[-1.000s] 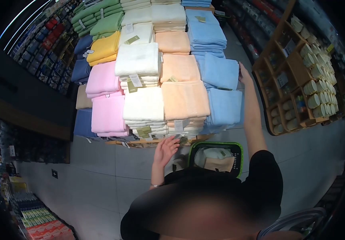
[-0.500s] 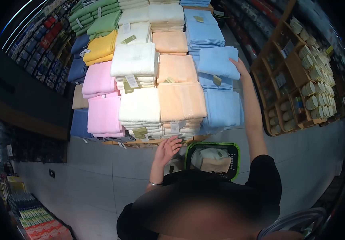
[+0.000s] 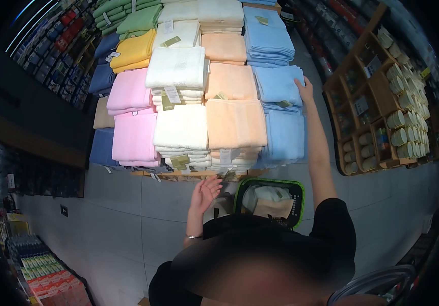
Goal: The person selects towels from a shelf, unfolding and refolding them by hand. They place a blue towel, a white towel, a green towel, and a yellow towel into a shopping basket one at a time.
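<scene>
A folded blue towel [image 3: 279, 84] lies on a stack of blue towels [image 3: 285, 133] at the right side of the display. My right hand [image 3: 306, 91] grips its right edge, with part of the fingers hidden by the cloth. Below the front edge of the display, my left hand [image 3: 207, 193] hangs palm up, fingers spread, holding nothing. Nearest to it are the front stacks of white towels [image 3: 180, 126] and peach towels [image 3: 236, 124]. A black basket with a green rim [image 3: 302, 204] stands on the floor between my arms, with white and beige cloth inside.
Pink towels [image 3: 134, 135], yellow towels [image 3: 134, 51] and green towels [image 3: 140, 20] fill the display's left side. A wooden shelf unit with cups [image 3: 367, 115] stands to the right. Stacked boxed goods [image 3: 51, 275] sit at the lower left on the grey floor [image 3: 122, 214].
The blue towel, tilted and raised before, now lies lower and flatter on its stack, with my right hand still at its edge. My left hand has shifted slightly down and left.
</scene>
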A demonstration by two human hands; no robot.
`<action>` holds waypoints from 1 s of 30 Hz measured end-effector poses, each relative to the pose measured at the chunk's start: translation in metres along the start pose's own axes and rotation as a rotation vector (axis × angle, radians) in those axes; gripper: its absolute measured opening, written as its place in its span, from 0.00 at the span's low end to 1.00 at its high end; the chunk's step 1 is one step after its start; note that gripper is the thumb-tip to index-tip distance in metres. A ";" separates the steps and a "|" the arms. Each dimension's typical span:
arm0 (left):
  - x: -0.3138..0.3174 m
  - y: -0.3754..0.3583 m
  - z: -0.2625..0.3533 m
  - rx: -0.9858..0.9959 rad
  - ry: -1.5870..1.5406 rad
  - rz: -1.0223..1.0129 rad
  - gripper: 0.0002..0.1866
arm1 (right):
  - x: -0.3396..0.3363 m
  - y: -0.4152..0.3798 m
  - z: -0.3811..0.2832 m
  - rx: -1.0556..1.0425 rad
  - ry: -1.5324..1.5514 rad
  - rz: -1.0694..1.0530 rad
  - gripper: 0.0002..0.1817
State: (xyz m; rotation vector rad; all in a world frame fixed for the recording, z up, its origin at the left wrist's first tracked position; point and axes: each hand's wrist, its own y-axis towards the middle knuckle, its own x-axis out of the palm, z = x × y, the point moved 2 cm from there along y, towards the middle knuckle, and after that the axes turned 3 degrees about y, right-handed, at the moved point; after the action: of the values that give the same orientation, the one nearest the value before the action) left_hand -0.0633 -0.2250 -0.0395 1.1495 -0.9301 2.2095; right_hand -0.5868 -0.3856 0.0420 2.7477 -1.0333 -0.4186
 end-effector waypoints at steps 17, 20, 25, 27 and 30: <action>0.001 -0.004 -0.004 0.014 -0.056 -0.012 0.21 | 0.067 -0.058 -0.079 0.097 -1.046 -0.589 0.57; -0.001 -0.002 -0.001 0.016 -0.040 -0.008 0.21 | 0.075 -0.056 -0.075 0.086 -1.117 -0.650 0.64; 0.008 0.004 -0.001 0.018 -0.043 -0.041 0.21 | 0.091 -0.041 -0.061 0.110 -1.126 -0.579 0.67; 0.015 0.005 -0.002 0.021 -0.042 -0.045 0.21 | 0.093 -0.033 -0.060 0.150 -1.143 -0.607 0.67; 0.020 0.003 -0.004 0.014 -0.052 -0.069 0.22 | 0.088 -0.012 -0.049 0.161 -1.025 -0.692 0.65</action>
State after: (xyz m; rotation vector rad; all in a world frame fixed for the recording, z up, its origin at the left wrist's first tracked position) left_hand -0.0780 -0.2222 -0.0251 1.2320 -0.8837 2.1440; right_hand -0.5006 -0.4319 0.0678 2.9204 -0.1289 -2.0410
